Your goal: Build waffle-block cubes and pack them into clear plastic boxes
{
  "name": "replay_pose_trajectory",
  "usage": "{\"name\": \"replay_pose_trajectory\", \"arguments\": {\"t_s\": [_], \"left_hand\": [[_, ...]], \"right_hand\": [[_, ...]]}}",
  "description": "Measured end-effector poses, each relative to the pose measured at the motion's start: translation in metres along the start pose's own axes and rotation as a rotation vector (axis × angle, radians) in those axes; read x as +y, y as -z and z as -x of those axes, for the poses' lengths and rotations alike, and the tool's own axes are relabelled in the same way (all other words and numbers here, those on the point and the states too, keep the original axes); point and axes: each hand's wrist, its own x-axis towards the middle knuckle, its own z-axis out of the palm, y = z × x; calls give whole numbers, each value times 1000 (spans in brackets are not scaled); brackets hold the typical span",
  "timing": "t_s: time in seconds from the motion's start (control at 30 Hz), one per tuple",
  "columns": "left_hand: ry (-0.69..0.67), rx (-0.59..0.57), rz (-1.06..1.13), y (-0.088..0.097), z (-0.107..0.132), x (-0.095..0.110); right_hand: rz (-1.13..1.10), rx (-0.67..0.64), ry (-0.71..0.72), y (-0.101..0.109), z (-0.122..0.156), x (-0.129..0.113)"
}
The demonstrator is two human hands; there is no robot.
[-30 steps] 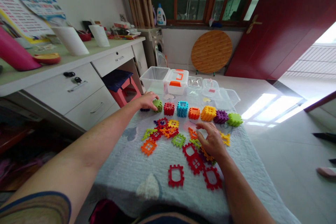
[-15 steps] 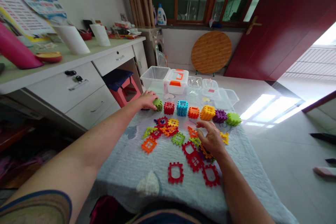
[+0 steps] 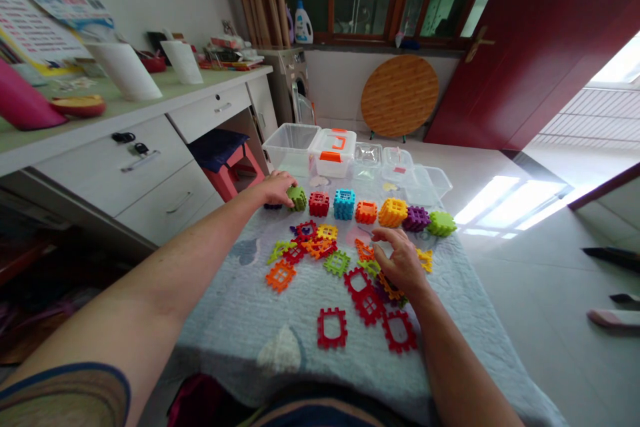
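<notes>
On the bench (image 3: 225, 320), our left hand (image 3: 277, 188) rests against the olive-green stack (image 3: 299, 198), beside the red stack (image 3: 319, 204); we cannot tell whether its fingers grip. Our right hand (image 3: 400, 259), fingers parted, is over loose pieces (image 3: 361, 293). Light, even pressure should keep the olive-green stack aligned.

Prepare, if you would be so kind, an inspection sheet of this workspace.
Surface: pale blue-grey patterned cloth, wrinkled.
Job's things: coloured, notched plastic stacks in a row; flat plastic pieces loose in front, some overlapping.
Clutter: transparent plastic box with orange latches behind the row, beside an open-topped transparent box.
Hands: left hand touching the olive-green plastic stack, grip unclear; right hand over loose pieces, thumb and forefinger apart.
Cables: nothing seen.
Surroundings: white drawer desk left, round wooden board against the wall, dark red door right.
</notes>
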Motion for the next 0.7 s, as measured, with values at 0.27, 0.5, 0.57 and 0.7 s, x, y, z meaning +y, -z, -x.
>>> {"name": "replay_pose_trajectory", "arguments": {"t_s": [0.27,0.5,0.57,0.7], "left_hand": [[-52,418,39,5,32,28],[-308,499,266,-20,109,93],[-277,468,326,-36,123,104],[-181,454,379,-64,134,117]], "right_hand": [[-7,14,-32,3,0,-1],[-30,18,-74,0,0,2],[-30,-5,-72,-1,0,4],[14,-87,-65,-4,1,4]]}}
